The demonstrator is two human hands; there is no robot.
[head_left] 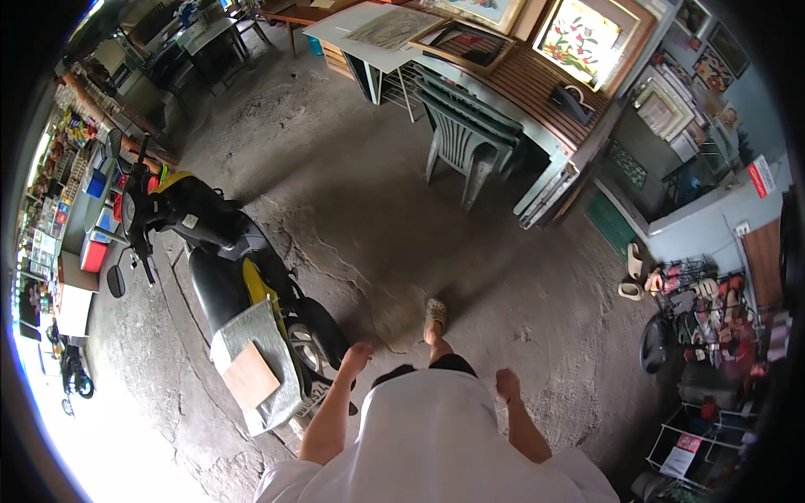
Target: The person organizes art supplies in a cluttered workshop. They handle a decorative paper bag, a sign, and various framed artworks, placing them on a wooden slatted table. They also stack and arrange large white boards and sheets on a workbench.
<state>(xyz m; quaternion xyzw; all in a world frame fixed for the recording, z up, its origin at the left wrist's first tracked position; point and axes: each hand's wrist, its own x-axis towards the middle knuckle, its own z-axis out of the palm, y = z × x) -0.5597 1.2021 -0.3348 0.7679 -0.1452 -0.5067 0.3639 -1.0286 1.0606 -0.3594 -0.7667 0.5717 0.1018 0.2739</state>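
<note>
Hanging at my left side, my left hand (358,359) has its fingers loosely curled, with nothing visible in it. It is near the rear wheel of a black and yellow motorcycle (222,222), apart from it. On the motorcycle's back end lies a silvery sheet (281,381) with a flat tan board (251,376) on top. My right hand (508,384) hangs at my right side, curled like a fist and slightly blurred, touching nothing. Below me, one foot in a beige clog (435,313) is forward on the concrete floor.
Stacked green plastic chairs (470,134) stand beside a slatted wooden bench (537,96) bearing framed pictures (583,42). A white-topped table (356,33) is farther back. Shoes crowd a rack (696,310) at right, near a green doormat (610,222). Shelves of goods (63,197) line the left.
</note>
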